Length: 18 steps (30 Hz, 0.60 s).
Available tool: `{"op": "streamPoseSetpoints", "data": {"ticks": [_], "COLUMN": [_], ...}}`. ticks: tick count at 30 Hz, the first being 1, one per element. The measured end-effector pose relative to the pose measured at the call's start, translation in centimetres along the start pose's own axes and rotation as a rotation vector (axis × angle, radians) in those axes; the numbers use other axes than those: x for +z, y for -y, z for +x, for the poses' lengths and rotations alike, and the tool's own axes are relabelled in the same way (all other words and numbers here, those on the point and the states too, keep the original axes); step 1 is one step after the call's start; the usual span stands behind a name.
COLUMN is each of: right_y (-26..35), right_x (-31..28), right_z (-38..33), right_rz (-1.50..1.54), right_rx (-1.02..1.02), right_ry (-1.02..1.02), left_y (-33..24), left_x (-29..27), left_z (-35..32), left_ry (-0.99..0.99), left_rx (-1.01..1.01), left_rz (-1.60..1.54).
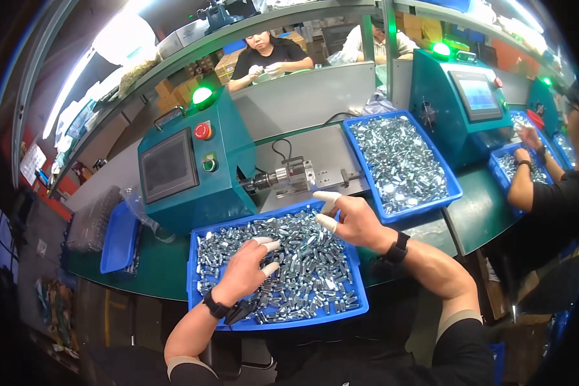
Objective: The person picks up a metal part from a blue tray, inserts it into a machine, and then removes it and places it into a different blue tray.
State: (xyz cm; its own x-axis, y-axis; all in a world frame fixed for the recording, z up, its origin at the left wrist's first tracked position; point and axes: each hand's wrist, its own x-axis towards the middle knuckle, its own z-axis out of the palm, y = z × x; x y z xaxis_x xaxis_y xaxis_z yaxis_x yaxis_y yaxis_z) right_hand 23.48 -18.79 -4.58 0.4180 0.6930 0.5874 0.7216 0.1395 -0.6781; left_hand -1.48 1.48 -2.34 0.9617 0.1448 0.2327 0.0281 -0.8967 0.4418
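Note:
My left hand [243,273] rests over a blue tray [191,273] heaped with small shiny metal parts [309,276]. Its thumb and fingers are apart and touch the pile, and nothing shows held between them. Above the tray's far right side is my right hand [360,225], its thumb and index finger spread apart without a visible part between them. That index finger points toward the metal fixture [307,174] of a green bench machine [202,170]. Pale finger cots cover several fingertips on both hands. A black object [239,312] lies by my left wrist; its kind is unclear.
A second blue tray [457,193] of metal parts stands right of the fixture. Further right are another green machine [453,96] and a co-worker's hands [527,151] over trays. Behind the partition [309,96] sit two people. A blue tray [119,241] stands at left.

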Motion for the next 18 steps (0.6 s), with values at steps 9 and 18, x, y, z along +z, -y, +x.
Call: {"op": "streamPoseSetpoints", "data": {"ticks": [9, 18], "right_y": [-2.1, -2.7], "right_x": [0.7, 1.1], "right_z": [-1.6, -2.0], "right_rz": [0.109, 0.160], "right_rx": [-0.037, 0.029], "right_ry": [-0.118, -0.092], "left_y": [-0.3, -0.5], "left_x": [2.2, 3.1], "left_z": [5.3, 4.4], "left_ry": [0.037, 0.081], "left_rx": [-0.040, -0.035], "left_rz": [0.242, 0.119]}}
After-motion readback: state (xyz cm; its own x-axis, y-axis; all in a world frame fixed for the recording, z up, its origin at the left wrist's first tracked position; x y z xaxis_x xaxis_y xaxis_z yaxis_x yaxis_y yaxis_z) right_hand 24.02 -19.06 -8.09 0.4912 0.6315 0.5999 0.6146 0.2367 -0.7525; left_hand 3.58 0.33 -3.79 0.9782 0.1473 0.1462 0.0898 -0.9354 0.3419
